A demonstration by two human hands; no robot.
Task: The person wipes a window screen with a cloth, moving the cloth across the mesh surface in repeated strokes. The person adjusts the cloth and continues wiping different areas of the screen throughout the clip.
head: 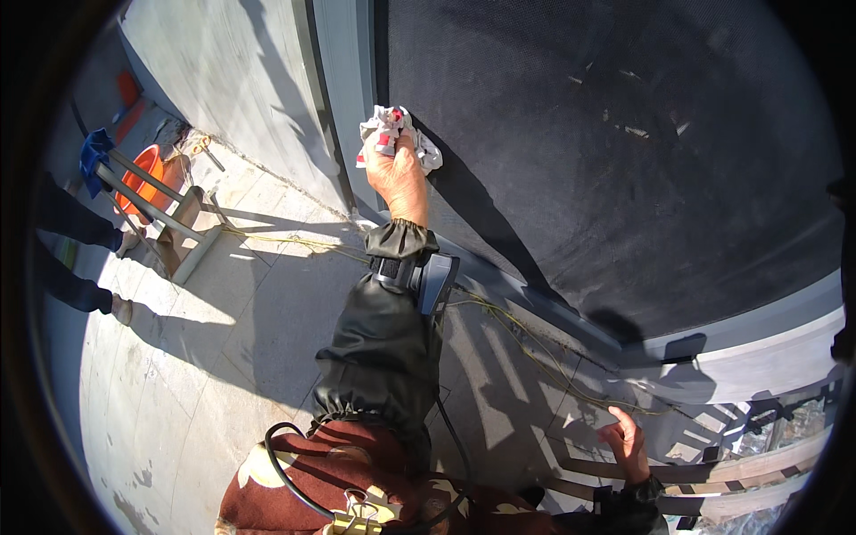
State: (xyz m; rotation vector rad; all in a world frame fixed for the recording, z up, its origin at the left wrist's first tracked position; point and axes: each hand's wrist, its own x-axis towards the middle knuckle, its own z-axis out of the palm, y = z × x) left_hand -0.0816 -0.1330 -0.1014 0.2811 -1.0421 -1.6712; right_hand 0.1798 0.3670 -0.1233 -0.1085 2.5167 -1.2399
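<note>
My left hand (398, 184) grips a crumpled white cloth with red patches (384, 137). It holds the cloth at the grey metal frame (344, 60), along the left edge of a large dark mesh-like panel (568, 134). Whether the cloth touches the frame cannot be told. A dark sleeve cover (381, 341) wraps that arm, and a device is strapped at the wrist (438, 281). Low on the right, my right hand (627, 445) is empty, fingers apart and the index finger extended, near wooden slats (722, 471). Pale marks dot the panel.
At left stands a metal stepladder or trestle (197, 257) with a blue cloth (95, 157) draped on it. Behind it is an orange basin (144, 177). Another person's legs (77, 281) are beside it. Thin yellow cables (515, 324) run along the paved floor (200, 374) below the frame.
</note>
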